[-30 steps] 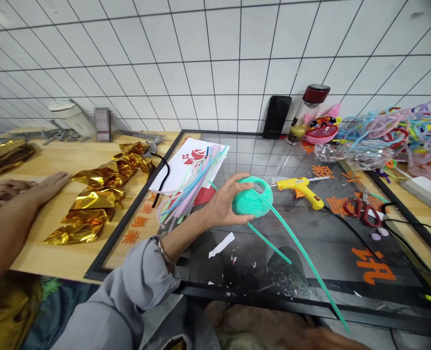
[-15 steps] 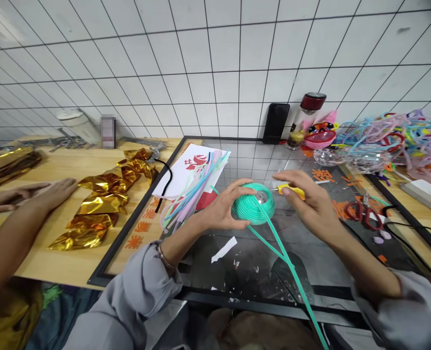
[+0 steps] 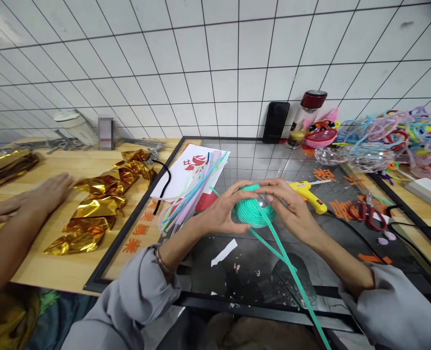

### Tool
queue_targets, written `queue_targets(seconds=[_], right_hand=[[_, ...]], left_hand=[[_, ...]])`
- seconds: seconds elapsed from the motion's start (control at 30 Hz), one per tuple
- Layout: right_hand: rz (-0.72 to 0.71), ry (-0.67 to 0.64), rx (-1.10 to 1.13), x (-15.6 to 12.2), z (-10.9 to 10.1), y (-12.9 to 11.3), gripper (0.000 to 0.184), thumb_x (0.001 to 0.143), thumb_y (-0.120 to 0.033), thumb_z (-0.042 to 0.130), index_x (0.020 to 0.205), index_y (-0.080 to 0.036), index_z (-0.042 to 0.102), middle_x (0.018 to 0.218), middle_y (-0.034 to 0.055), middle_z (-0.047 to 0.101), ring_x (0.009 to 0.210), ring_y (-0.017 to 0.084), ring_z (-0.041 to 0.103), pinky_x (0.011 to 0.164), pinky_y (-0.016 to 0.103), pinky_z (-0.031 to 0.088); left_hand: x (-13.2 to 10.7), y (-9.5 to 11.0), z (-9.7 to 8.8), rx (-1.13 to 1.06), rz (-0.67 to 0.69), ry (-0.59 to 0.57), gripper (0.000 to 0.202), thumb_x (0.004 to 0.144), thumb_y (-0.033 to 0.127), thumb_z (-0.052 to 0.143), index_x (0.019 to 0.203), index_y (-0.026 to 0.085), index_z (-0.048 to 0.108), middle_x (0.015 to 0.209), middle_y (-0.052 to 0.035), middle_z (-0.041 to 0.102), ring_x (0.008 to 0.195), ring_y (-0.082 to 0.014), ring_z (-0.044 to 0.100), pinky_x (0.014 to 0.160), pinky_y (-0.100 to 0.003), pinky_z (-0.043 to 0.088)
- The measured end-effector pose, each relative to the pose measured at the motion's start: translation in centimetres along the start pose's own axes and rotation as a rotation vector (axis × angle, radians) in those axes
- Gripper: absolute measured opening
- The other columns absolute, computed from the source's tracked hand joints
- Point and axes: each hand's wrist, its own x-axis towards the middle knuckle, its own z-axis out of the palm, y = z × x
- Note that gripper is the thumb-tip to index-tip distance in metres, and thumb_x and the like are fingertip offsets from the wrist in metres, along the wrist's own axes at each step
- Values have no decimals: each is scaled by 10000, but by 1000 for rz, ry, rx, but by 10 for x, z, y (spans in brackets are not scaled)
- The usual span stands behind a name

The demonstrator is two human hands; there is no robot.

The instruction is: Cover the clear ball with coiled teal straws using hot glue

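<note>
Grasping the green coil (image 3: 251,218) at the center of the frame, the left hand (image 3: 228,206) places its fingers over the upper edge and its thumb against the lower left side. The right hand (image 3: 288,206) sets its fingers at the upper right edge of the coil, thumb bent beneath them; whether it grips or only touches cannot be told. The coil is wound in close turns around a clear rounded part (image 3: 262,201), visible between the hands. A long green strand (image 3: 300,284) runs from the coil to the bottom edge of the frame; a shorter green strand (image 3: 268,244) extends below it and meets the long one.

Right of center, a yellow glue gun (image 3: 312,197) lies partly behind the right hand. Farther right lie red-handled scissors (image 3: 373,218). Left of center, a bundle of pastel strips (image 3: 191,192) rests across white paper (image 3: 173,177) with red print. A white scrap (image 3: 224,253) lies below the coil on the dark glossy work surface (image 3: 206,272).

At the left of the frame, a co-worker's hand (image 3: 51,194) lies flat on the wooden table (image 3: 29,262), beside twisted gold foil (image 3: 95,209). At the upper right, a black phone (image 3: 276,121) leans against the tiled wall (image 3: 219,87), near a lidded bottle (image 3: 306,119)
</note>
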Motion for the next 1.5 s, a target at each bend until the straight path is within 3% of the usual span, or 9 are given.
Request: queue_targets(seconds=[0.23,0.43,0.53,0.63,0.8,1.07,1.2,1.5], right_hand=[[9,11,15,1,5,3,222,1021,-266,498,1130,-266,691,1159,55,632,1121,199,608,964,382,486],[-2,54,-133,-1,5,-6,231,1021,-317,497,1147,-214,660,1234,110,600,1213,242,572,997,431,466],[-56,106,-281,-6,2,-17,252,986,-361,563,1148,-183,638,1104,109,633,1072,252,611,907,429,483],[-143,63,-442,-11,-2,-25,261,912,-399,675,1041,-174,650,891,65,650,837,233,620,751,393,481],[-199,-12,-521,-14,-8,-29,144,938,-230,608,1061,-186,670,846,61,699,742,215,645,670,362,488],[-233,-92,-642,-9,-16,-28,296,975,-114,484,1124,-209,721,875,81,701,779,220,649,664,358,475],[-244,-99,-572,-6,-18,-27,269,959,-88,506,1080,-181,728,876,84,704,787,218,662,660,351,491],[-234,-109,-404,-2,-17,-27,273,963,-96,519,1051,-228,740,882,55,718,785,182,669,666,322,525]], left_hand=[[0,0,-1,-6,19,2,745,764,282,802,1405,307,424,1462,-152,414,1439,-347,418,1152,-583,412],[1,2,-1,-3,-19,15,713,778,321,804,1390,286,438,1464,-157,440,1448,-351,411,1164,-589,396],[1,5,-2,12,-80,7,704,773,343,804,1379,271,453,1447,-156,474,1453,-363,405,1170,-604,385],[1,6,-3,14,-111,-5,720,754,305,807,1380,271,454,1435,-142,505,1458,-365,402,1177,-607,379],[2,5,-3,7,-79,13,724,757,334,821,1379,265,458,1458,-159,490,1449,-361,425,1167,-589,407],[2,9,-4,-12,-82,-18,735,764,308,809,1402,287,444,1503,-154,459,1476,-371,389,1173,-603,398],[2,11,-3,-32,-88,-37,718,780,299,792,1403,282,435,1521,-165,428,1486,-371,373,1176,-596,397],[2,6,3,-59,-57,11,670,818,446,793,1378,314,450,1501,-162,426,1457,-349,419,1149,-589,427]])
